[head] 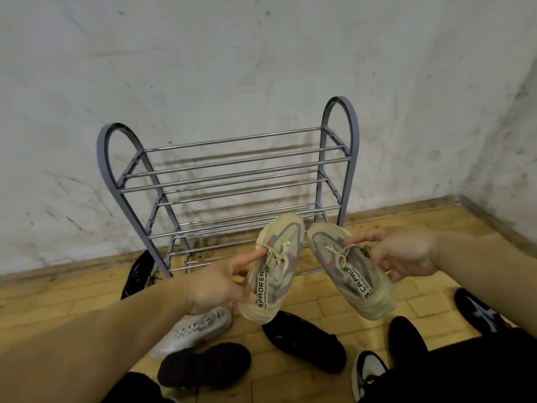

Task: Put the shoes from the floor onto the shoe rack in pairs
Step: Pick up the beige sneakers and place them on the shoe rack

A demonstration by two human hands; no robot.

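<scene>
Centre of frame: two beige sneakers held up in the air in front of the rack (226,181), toes pointing away toward the wall, soles down. Left hand (216,283) closed around the outer side of the left sneaker (274,269), forefinger stretched along the laces, remaining fingers curled under the edge. Right hand (402,253) closed on the right sneaker (348,269) in mirror fashion, forefinger laid across the laces, thumb and other fingers gripping the outer side. The two sneakers sit side by side, toes close, heels spread apart; both have mesh uppers with pinkish and grey panels and a lettered strip on the tongue. Rack stands against the scuffed white wall (261,53) in the middle of the frame: grey arched end frames, several tiers of metal rods, all tiers bare. Wooden floor (334,303) below. Shoes on the floor: a black shoe (139,274) at the rack's left foot, partly behind it; a white shoe (194,330) under the left wrist; a dark shoe (203,365) at lower centre-left; a second dark one (305,338) at lower centre; another black shoe (406,338) to its right; a black-and-white shoe (367,373) at the bottom edge; a black shoe with a pale mark (479,312) at the right edge. Dark trousers (465,373) fill the lower right corner.
</scene>
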